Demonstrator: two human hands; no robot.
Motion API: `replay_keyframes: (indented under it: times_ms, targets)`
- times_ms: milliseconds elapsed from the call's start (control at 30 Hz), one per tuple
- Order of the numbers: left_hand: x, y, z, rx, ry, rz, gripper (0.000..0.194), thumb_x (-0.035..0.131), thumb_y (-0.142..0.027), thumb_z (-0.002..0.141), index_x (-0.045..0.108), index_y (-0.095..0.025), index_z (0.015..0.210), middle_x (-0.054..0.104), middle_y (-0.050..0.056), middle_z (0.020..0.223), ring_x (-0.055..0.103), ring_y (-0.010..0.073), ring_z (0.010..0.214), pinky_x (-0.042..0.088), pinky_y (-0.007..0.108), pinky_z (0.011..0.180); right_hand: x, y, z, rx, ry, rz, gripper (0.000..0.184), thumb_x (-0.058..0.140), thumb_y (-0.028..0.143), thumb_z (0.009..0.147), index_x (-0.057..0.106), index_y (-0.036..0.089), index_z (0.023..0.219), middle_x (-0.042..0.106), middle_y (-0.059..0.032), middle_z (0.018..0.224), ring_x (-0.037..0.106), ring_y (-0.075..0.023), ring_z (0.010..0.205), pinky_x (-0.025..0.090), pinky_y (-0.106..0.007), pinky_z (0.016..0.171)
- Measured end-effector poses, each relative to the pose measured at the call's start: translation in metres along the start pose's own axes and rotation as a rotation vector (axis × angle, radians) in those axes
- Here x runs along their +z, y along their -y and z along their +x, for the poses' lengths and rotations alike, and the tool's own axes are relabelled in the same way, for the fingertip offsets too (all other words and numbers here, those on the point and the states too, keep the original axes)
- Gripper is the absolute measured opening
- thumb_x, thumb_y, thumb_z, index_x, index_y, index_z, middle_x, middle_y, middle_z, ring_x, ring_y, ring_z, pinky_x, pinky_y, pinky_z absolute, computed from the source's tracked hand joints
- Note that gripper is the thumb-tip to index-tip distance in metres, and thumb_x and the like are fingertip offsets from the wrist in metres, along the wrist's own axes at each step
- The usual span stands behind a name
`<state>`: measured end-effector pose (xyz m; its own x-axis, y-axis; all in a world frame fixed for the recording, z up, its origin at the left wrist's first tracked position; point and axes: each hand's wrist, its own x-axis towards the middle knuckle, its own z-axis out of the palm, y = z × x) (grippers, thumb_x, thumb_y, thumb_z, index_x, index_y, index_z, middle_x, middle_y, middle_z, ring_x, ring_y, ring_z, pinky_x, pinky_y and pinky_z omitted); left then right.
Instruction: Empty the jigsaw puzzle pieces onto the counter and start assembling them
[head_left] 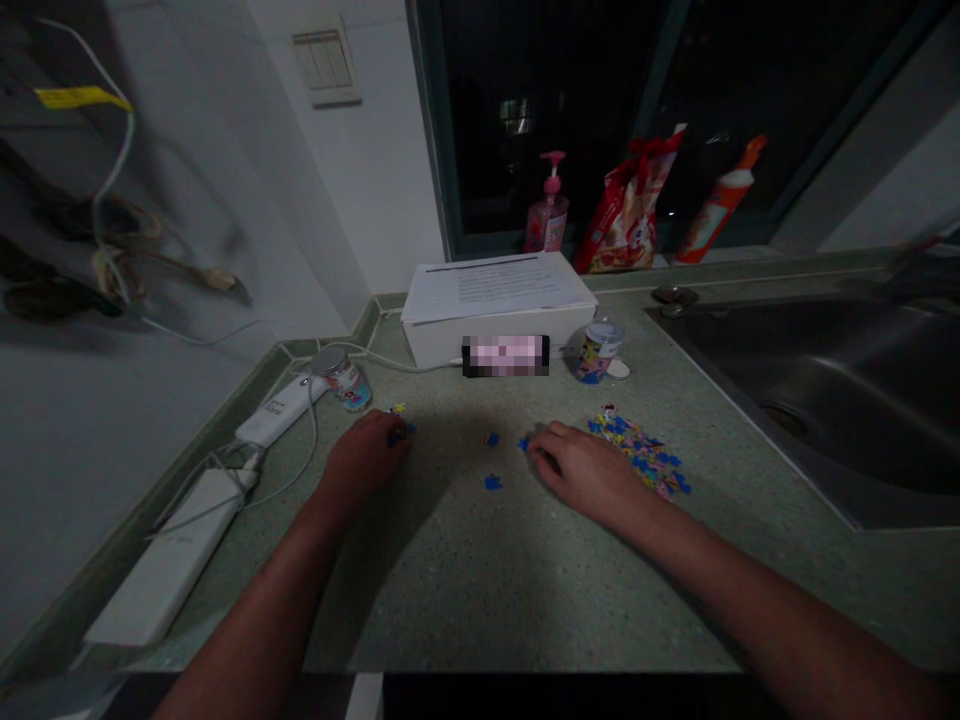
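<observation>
My left hand [366, 455] rests on the speckled green countertop [480, 590], its curled fingertips over a few small jigsaw puzzle pieces [397, 410]. Whether it grips any of them, I cannot tell. My right hand [589, 470] lies flat and holds nothing, with its fingertips beside a blue puzzle piece [523, 443]. Just to its right is a loose heap of blue, yellow and pink puzzle pieces [637, 452]. Two more blue pieces [493, 438] lie between my hands, the lower one [492, 482] nearer me.
At the back stands a white box [495, 340] with papers on it, next to a printed cylindrical tub [598, 350] and a tipped tin [343, 378]. A white power strip [169, 555] and cables lie at left. A steel sink [810, 400] is set in at right.
</observation>
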<state>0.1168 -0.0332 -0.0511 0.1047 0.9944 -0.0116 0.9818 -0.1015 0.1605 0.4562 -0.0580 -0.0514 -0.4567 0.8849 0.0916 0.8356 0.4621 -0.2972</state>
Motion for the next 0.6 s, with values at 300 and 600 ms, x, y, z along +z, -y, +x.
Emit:
replay_keyframes:
  times_ms: [300, 600]
  targets:
    - [0.003, 0.0, 0.001, 0.0, -0.024, -0.074, 0.02, 0.062, -0.022, 0.095, 0.079, -0.022, 0.105, 0.078, 0.01, 0.11, 0.075, 0.0301, 0.104, 0.056, 0.04, 0.091, 0.004, -0.002, 0.0, -0.011, -0.024, -0.01, 0.019, 0.057, 0.018, 0.104, 0.075, 0.02, 0.098, 0.071, -0.0053, 0.094, 0.068, -0.0193, 0.084, 0.041, -0.031, 0.073]
    - [0.013, -0.031, 0.0, 0.058, 0.102, -0.504, 0.02, 0.066, -0.023, 0.091, 0.082, -0.023, 0.102, 0.085, 0.006, 0.102, 0.079, 0.0257, 0.096, 0.062, 0.041, 0.092, 0.0, 0.001, -0.001, -0.006, 0.01, 0.014, 0.019, 0.058, 0.017, 0.104, 0.076, 0.019, 0.1, 0.073, -0.0063, 0.097, 0.07, -0.0203, 0.088, 0.045, -0.032, 0.075]
